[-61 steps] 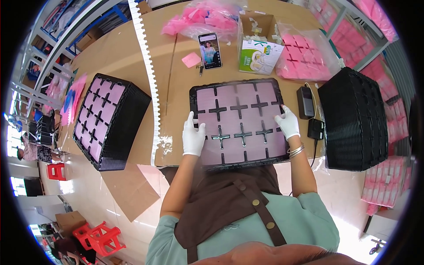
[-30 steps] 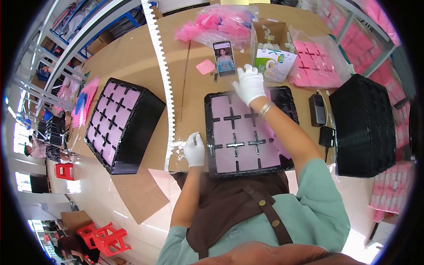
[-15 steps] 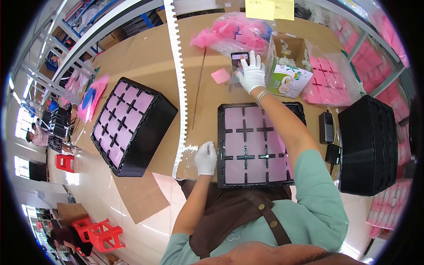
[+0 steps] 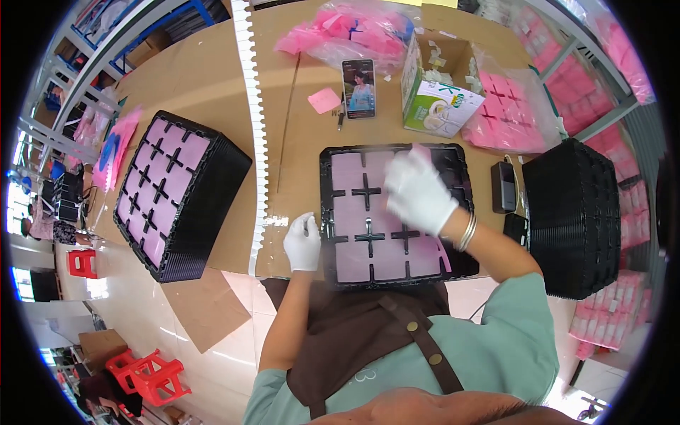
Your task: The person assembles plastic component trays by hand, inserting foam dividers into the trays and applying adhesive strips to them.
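Before me lies a black tray (image 4: 327, 212) with cross-shaped dividers and pale pink sheet (image 4: 350, 265) in its cells. Over its right half is my right hand (image 4: 418, 191) in a white glove, smeared by motion. A bit of pink shows at its fingertips, but its grip is unclear. Below that hand, a curved pink edge (image 4: 444, 255) stands up; the tray's far right cells look black. My left hand (image 4: 303, 243), also gloved, rests by the tray's left edge with fingers curled and nothing visible in them. Beyond the tray lies a phone (image 4: 359, 88) with a lit screen.
Stacked black trays stand left (image 4: 205, 205) and right (image 4: 574, 219). A white notched strip (image 4: 256, 142) crosses the cardboard-covered table. At the back are a pink note (image 4: 324, 100), a pen (image 4: 341, 117), an open carton (image 4: 443, 106) and bagged pink pieces (image 4: 506, 113). A black device (image 4: 503, 188) sits right.
My right hand has left the phone and come back over the tray. The phone screen now shows fully. My left hand stays curled beside the tray; the whole view has shifted slightly.
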Motion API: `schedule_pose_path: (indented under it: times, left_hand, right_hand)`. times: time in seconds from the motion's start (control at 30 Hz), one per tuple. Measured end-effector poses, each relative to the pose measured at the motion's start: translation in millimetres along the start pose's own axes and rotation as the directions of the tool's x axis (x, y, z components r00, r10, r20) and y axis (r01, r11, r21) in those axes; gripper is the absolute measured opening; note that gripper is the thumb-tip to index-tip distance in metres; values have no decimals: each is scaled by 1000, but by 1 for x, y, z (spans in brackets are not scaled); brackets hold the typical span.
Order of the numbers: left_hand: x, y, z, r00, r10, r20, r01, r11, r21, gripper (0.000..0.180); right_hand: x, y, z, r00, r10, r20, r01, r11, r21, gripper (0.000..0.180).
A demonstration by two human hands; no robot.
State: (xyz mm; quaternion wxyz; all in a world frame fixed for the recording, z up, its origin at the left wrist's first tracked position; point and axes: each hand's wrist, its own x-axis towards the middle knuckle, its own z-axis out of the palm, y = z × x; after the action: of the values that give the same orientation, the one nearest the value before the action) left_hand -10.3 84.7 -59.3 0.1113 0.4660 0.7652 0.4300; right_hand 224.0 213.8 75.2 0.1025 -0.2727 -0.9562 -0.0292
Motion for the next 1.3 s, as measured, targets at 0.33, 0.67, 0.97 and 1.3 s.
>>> schedule_pose_path:
  times: [0.33,0.67,0.97,1.3]
  left_hand:
    - [-1,6,-3,1000,12,28,-13,999,49,17]
    - [1,13,-4,996,-50,-70,34,974,-225,28]
    - [32,97,66,748,324,579,-569,761,310,62]
    - [47,69,64,799,241,551,-567,606,557,69]
  right_hand:
    - [-130,15,-14,836,462,297,-408,884,-227,32]
    - [-145,64,7,718,696,11,-582,592,558,25]
    - [-72,112,83,767,465,441,-224,-451,864,29]
    - [-76,132,116,539,742,399,-213,-338,917,16]
